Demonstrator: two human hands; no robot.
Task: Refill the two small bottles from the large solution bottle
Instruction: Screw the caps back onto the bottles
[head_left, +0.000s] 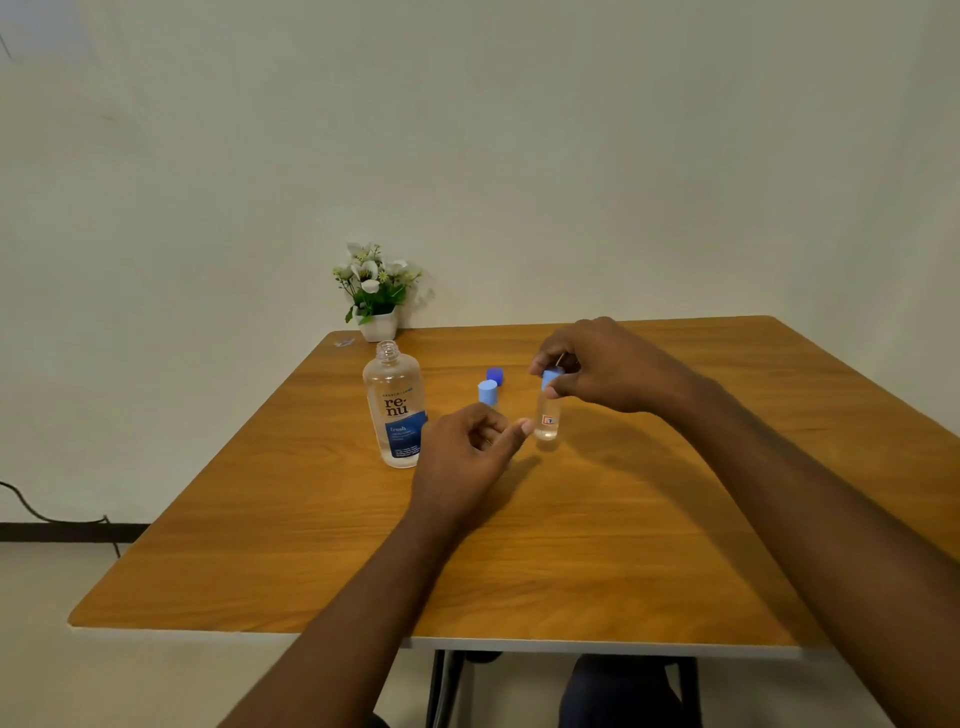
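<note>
The large clear solution bottle (395, 410) with a blue label stands uncapped at the table's left middle. Its dark blue cap (495, 375) lies on the table behind the small bottles. One small bottle (487, 392) with a light blue cap stands partly hidden behind my left hand (467, 452). That hand hovers with loosely curled fingers, holding nothing, one fingertip next to the second small bottle (548, 422). This clear bottle stands upright on the table. My right hand (602, 366) pinches its light blue cap (550, 376) from above.
A white pot of artificial flowers (378, 291) stands at the wooden table's (623, 545) far left corner, with a small clear item (344, 343) beside it. A wall is right behind the table. A black cable (47, 514) runs along the floor at the left.
</note>
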